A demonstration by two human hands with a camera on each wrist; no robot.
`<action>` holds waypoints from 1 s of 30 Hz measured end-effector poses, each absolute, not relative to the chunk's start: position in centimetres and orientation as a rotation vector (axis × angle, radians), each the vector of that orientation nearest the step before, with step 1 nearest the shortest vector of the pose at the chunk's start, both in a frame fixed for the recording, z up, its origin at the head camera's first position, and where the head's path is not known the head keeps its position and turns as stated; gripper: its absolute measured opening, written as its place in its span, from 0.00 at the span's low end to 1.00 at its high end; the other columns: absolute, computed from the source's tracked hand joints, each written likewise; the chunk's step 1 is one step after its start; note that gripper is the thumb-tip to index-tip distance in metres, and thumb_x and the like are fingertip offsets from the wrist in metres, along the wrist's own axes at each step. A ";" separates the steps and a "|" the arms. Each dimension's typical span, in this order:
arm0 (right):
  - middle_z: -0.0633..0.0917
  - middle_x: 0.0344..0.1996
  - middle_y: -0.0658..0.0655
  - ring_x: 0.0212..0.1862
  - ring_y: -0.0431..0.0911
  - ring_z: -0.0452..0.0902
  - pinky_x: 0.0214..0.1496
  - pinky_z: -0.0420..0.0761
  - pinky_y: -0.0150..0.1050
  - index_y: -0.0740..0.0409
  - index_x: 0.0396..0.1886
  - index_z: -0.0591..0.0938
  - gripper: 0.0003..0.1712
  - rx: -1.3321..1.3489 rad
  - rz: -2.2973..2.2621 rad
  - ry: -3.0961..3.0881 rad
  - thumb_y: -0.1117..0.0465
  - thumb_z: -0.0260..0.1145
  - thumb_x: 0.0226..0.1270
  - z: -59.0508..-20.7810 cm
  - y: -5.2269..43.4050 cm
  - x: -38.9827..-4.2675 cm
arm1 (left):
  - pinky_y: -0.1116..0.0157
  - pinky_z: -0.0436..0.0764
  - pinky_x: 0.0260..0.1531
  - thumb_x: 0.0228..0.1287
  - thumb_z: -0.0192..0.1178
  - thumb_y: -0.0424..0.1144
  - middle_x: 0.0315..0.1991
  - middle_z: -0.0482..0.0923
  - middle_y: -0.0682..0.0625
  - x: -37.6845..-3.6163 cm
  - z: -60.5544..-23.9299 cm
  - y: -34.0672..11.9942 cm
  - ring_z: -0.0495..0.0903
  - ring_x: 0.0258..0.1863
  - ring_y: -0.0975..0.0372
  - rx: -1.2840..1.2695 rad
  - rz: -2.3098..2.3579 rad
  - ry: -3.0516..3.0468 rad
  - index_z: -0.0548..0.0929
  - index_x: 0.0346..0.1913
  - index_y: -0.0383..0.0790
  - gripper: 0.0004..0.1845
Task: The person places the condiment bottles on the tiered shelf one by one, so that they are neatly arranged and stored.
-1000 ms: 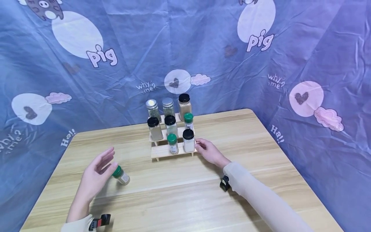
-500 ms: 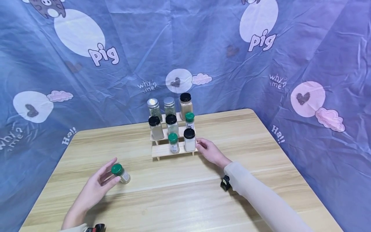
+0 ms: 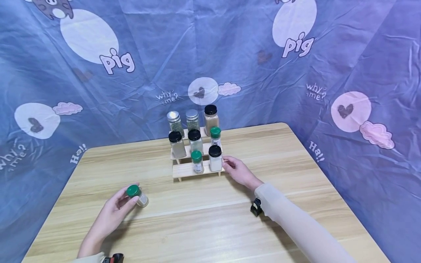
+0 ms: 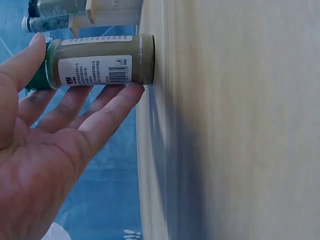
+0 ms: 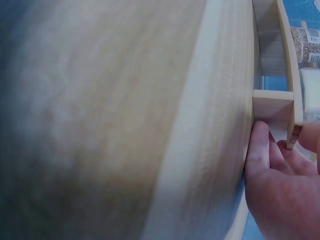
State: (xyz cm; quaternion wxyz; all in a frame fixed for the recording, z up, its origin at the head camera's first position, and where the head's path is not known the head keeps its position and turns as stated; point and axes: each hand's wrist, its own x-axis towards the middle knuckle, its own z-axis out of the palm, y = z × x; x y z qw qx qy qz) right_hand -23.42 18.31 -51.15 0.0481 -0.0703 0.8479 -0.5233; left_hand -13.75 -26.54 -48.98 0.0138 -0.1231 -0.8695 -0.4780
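My left hand [image 3: 113, 215] has its thumb and fingers around a small spice jar [image 3: 142, 200] with a green cap, standing on the table at the left. In the left wrist view the thumb lies by the cap, and the fingers run along the side of the jar [image 4: 95, 65], which has a white barcode label. At the right end of the three-tier wooden rack [image 3: 184, 170], my right hand [image 3: 240, 171] grips the lowest shelf. The right wrist view has the thumb at the shelf end [image 5: 296, 131] and the fingers under it.
Several spice jars stand on the tiers. The lowest holds a green-capped jar [image 3: 197, 165] and a black-capped jar of white contents [image 3: 215, 160], close to the right hand. A patterned blue cloth [image 3: 158, 44] hangs behind the wooden table [image 3: 210, 226].
The left hand has come down and closed its thumb and fingers about the green-capped jar, which was tilted slightly less in view. The right hand has stayed at the rack.
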 end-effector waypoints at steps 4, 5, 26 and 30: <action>0.85 0.61 0.67 0.61 0.57 0.84 0.68 0.87 0.50 0.61 0.76 0.72 0.26 -0.204 -1.592 2.583 0.59 0.56 0.84 -51.1 18.4 -23.4 | 0.87 0.79 0.55 0.80 0.59 0.40 0.65 0.81 0.34 -13.9 -49.1 -26.1 0.77 0.55 0.84 -0.389 -1.476 -2.708 0.71 0.74 0.34 0.26; 0.85 0.61 0.67 0.61 0.57 0.84 0.68 0.87 0.51 0.61 0.76 0.72 0.26 -0.208 -1.589 2.585 0.58 0.56 0.84 -51.1 18.4 -23.3 | 0.87 0.78 0.56 0.80 0.59 0.41 0.65 0.81 0.35 -14.1 -49.1 -25.9 0.77 0.56 0.84 -0.396 -1.469 -2.714 0.72 0.74 0.34 0.26; 0.85 0.61 0.66 0.62 0.57 0.83 0.69 0.86 0.50 0.60 0.76 0.72 0.26 -0.215 -1.603 2.584 0.58 0.56 0.84 -51.1 18.5 -23.5 | 0.53 0.87 0.66 0.77 0.63 0.48 0.63 0.83 0.44 -19.1 -46.1 -17.2 0.84 0.63 0.49 -0.455 -1.491 -2.598 0.80 0.68 0.45 0.22; 0.86 0.61 0.65 0.61 0.56 0.84 0.69 0.86 0.50 0.60 0.76 0.72 0.26 -0.219 -1.592 2.586 0.57 0.56 0.84 -51.3 18.5 -23.4 | 0.50 0.87 0.65 0.76 0.64 0.50 0.63 0.83 0.44 -20.0 -45.8 -15.4 0.84 0.63 0.49 -0.427 -1.502 -2.585 0.80 0.66 0.46 0.22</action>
